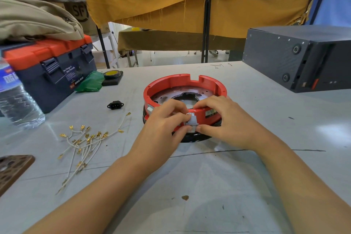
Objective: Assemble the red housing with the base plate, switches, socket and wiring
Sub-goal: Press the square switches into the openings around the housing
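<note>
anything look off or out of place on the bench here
Nothing looks damaged or spilled. The white wires lie in a loose tangle left of the red housing, and the black socket sits apart on the table, not yet fitted. Both hands, left hand and right hand, press a grey switch at the housing's near wall.

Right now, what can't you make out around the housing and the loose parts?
- Head view: whether the grey switch is seated in the red housing; left hand and right hand cover it.
- Label text: too small.
- Wires: count unclear, tangled.
- Brown plate: cut off by the left edge.
</note>
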A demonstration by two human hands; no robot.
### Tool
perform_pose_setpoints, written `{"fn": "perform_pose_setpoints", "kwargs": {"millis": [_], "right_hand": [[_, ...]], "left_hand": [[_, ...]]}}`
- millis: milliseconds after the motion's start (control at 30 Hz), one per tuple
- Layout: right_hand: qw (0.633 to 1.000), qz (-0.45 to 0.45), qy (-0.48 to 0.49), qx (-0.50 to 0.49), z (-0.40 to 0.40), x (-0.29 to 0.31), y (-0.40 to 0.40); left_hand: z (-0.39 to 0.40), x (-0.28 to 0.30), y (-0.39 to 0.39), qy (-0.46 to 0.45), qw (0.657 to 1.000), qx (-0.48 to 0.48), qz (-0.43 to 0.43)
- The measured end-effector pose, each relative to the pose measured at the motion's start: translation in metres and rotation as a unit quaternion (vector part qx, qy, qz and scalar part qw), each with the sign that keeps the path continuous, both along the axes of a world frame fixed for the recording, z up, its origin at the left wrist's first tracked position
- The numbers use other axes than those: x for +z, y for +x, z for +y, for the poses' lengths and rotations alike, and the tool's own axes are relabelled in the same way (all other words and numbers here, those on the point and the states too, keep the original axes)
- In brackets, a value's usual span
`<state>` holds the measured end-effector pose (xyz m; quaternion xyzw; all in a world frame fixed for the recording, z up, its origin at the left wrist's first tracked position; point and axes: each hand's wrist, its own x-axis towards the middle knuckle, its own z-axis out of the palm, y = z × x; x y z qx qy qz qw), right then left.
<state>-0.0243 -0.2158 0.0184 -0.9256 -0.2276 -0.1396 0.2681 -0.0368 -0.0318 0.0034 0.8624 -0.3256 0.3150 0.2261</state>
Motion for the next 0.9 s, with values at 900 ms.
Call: {"fn": "perform_pose_setpoints", "kwargs": {"millis": [900], "right_hand": [[1.000, -0.001, -0.005, 0.007, -0.0022, -0.0019, 0.0036]], "left_hand": [[0.0003, 0.0000, 0.0011, -0.049, 0.998, 0.020, 0.032]]}}
